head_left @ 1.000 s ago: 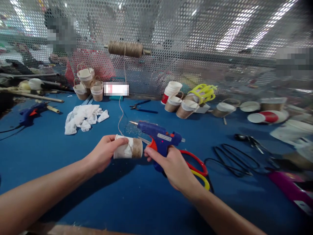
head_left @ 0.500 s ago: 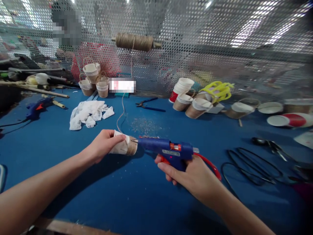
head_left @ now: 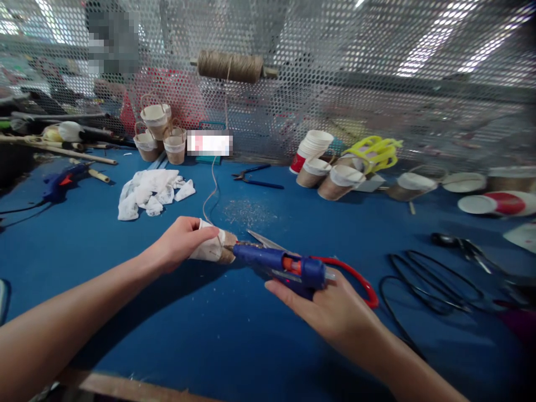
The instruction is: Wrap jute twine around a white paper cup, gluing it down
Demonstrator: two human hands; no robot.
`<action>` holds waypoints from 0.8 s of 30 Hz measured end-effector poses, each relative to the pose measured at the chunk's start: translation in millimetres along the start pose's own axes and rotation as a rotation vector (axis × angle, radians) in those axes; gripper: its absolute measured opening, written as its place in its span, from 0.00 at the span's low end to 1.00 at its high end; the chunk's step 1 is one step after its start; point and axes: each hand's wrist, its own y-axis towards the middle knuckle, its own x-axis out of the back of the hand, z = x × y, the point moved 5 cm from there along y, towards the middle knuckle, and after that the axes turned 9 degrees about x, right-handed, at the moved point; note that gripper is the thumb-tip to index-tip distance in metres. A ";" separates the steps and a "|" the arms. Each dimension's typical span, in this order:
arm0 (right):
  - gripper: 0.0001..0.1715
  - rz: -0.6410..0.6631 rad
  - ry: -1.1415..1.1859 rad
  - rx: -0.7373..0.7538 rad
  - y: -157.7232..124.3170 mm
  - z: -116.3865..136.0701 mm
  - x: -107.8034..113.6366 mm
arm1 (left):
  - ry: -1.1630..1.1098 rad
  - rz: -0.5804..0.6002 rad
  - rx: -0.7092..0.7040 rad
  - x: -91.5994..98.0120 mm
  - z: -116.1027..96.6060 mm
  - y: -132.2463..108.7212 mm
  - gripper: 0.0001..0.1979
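Observation:
My left hand [head_left: 181, 243] is closed round a white paper cup [head_left: 210, 249] lying on its side, its far end wound with brown twine. A strand of twine [head_left: 214, 184] runs from the cup up to a twine spool [head_left: 229, 66] on the mesh wall. My right hand [head_left: 330, 310] grips a blue glue gun [head_left: 280, 264] with an orange trigger, and its nozzle touches the twine-wound end of the cup. Red-handled scissors [head_left: 355, 276] lie on the blue table [head_left: 209, 335] just behind the gun.
A white cloth [head_left: 151, 191], pliers [head_left: 253, 177], a second glue gun [head_left: 62, 181], twine-wrapped cups [head_left: 159, 134] and stacked cups [head_left: 314, 148] sit further back. Black cable [head_left: 422, 282] and more cups lie to the right. A person works behind the mesh wall [head_left: 377, 84].
The glue gun swung from pointing left above the cup to nozzle-down against the cup's twine-wound end. The cup tilted slightly, and my right hand dropped lower.

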 end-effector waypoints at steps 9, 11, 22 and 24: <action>0.12 0.019 -0.018 0.004 -0.1 -0.8 -0.8 | 0.032 0.002 -0.012 1.2 2.9 2.6 0.10; 0.13 0.014 -0.045 0.028 0.1 0.4 -0.2 | 0.041 -0.002 -0.012 0.6 2.3 1.9 0.11; 0.14 0.089 -0.043 0.063 -4.1 -0.4 -4.3 | 0.072 0.012 -0.013 -1.7 0.6 0.1 0.11; 0.14 0.099 -0.076 0.093 -4.4 1.5 -4.3 | 0.077 0.008 -0.012 -1.8 0.1 0.0 0.11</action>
